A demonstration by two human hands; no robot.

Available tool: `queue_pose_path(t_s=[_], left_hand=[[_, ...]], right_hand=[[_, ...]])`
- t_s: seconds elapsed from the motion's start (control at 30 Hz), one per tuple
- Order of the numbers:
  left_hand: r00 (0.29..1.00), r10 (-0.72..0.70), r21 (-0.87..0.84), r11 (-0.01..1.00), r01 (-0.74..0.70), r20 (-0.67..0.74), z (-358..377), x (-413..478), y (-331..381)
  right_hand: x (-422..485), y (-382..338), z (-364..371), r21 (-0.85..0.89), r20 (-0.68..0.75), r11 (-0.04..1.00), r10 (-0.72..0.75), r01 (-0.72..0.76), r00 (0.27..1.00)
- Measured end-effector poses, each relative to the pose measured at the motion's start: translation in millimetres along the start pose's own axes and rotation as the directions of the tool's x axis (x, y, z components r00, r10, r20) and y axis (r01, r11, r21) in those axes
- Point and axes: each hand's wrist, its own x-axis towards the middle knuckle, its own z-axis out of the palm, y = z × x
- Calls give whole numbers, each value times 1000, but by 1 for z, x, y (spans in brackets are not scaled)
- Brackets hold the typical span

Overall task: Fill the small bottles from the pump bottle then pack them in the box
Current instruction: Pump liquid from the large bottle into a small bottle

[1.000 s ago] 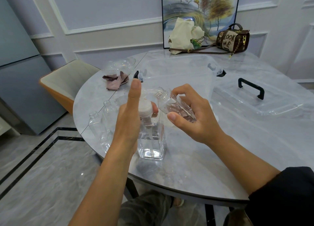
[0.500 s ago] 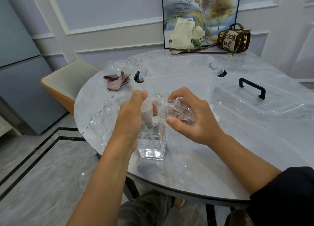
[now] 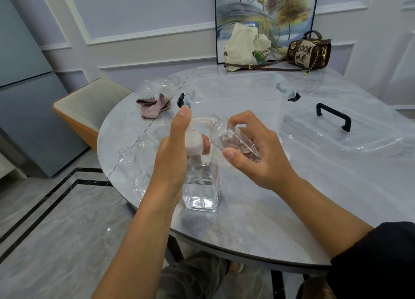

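Note:
A clear square pump bottle [image 3: 201, 186], partly full of clear liquid, stands near the table's front edge. My left hand [image 3: 173, 150] wraps its white pump collar, with the forefinger resting on top of the pump head. My right hand [image 3: 253, 150] holds a small clear bottle [image 3: 226, 136] tilted, its open neck right at the pump spout. Several empty small bottles [image 3: 134, 161] stand to the left of my left hand. The clear plastic box [image 3: 238, 96] with black latches sits just behind my hands.
The box's clear lid [image 3: 341, 128] with a black handle lies to the right. A crumpled pinkish cloth [image 3: 155, 106] and a clear plastic item lie at the back left. A cream tote bag [image 3: 244, 47] and a brown handbag [image 3: 308, 53] stand at the far edge. A chair [image 3: 89, 105] is at left.
My left forefinger pressed the pump head down half a second ago and has risen again with it. My right hand keeps the small bottle at the spout, shifted slightly.

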Motion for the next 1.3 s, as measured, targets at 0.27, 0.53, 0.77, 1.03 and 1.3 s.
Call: queue_pose_path(t_s=[0.27, 0.53, 0.77, 1.03, 1.3], left_hand=[[1000, 4, -1, 1000, -4, 28, 0, -4, 4], [1000, 22, 18, 1000, -22, -6, 1, -3, 3], [1000, -15, 16, 1000, 14, 27, -1, 0, 3], [999, -43, 51, 998, 44, -15, 0, 2, 4], [999, -36, 22, 999, 36, -10, 1, 0, 7]], right_hand=[[0, 1, 1, 6, 6, 1000, 2, -2, 1000], [0, 1, 1, 3, 1, 1000, -5, 5, 1000], [0, 1, 2, -4, 8, 1000, -6, 6, 1000], [-2, 2, 0, -12, 43, 1000, 8, -8, 999], [-2, 3, 0, -21, 44, 1000, 20, -19, 999]])
